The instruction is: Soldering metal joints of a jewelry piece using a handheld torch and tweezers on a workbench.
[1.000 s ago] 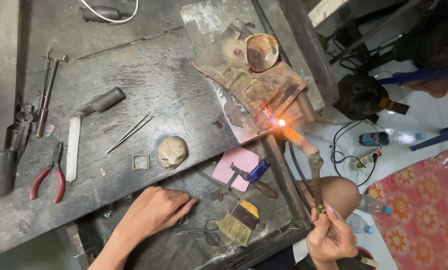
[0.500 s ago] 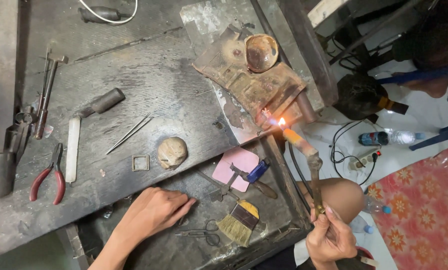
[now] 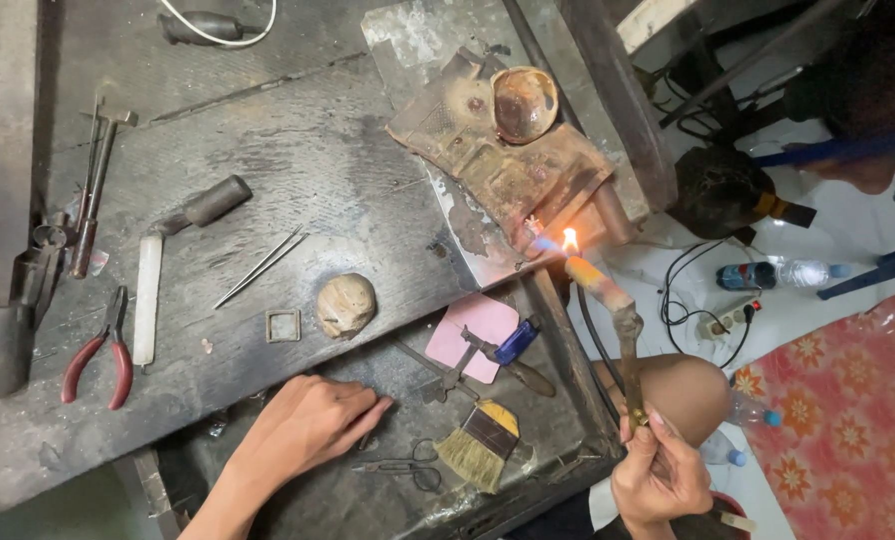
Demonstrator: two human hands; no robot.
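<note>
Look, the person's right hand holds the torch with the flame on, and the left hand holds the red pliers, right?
Not quite. In the head view the left hand lies flat on the workbench, holding nothing; the red pliers lie apart. The right hand does hold the lit torch.

Red-handled pliers, a white file, tweezers and a small square frame lie on the dark worktop; a brush sits lower down.

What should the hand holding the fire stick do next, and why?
Probably keep the torch steady in the right hand. Its flame sits at the edge of the scorched block, while the left hand rests flat, away from the heat.
</note>
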